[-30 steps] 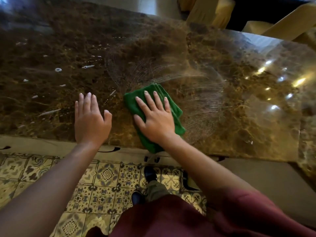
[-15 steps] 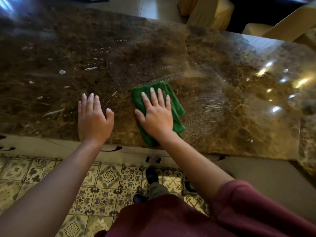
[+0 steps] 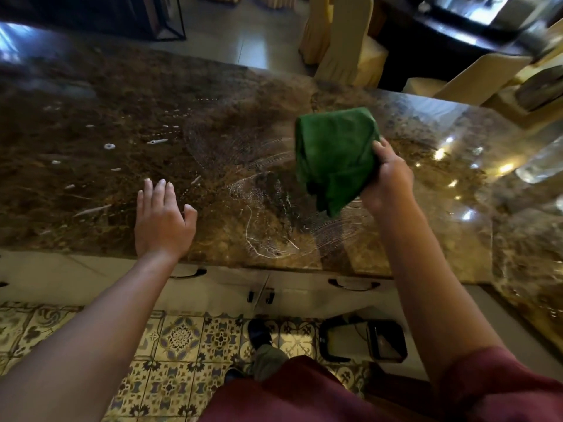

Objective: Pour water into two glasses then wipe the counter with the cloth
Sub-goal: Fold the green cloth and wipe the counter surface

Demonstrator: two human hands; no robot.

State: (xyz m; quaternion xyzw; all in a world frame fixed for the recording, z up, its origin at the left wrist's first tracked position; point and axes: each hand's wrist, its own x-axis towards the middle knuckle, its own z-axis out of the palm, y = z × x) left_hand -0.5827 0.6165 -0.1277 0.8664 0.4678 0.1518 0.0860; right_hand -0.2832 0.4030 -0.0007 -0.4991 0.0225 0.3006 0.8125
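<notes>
The green cloth [image 3: 333,156] is up off the counter [image 3: 213,123], bunched in the right hand [image 3: 388,178] — thumb on top, fingers curled round it from behind, probably to refold or find a fresh face. The left hand [image 3: 163,219] lies flat on the marble near its front edge, fingers straight, seemingly as a brace. Between the hands, wet streaks [image 3: 265,214] gleam; beyond the left hand, droplets [image 3: 109,146] sit unwiped. Right of the cloth hand, something clear [image 3: 539,166] — perhaps a glass, too blurred to tell. Patterned floor tiles [image 3: 182,339] below, covered chairs [image 3: 341,41] beyond the counter.
</notes>
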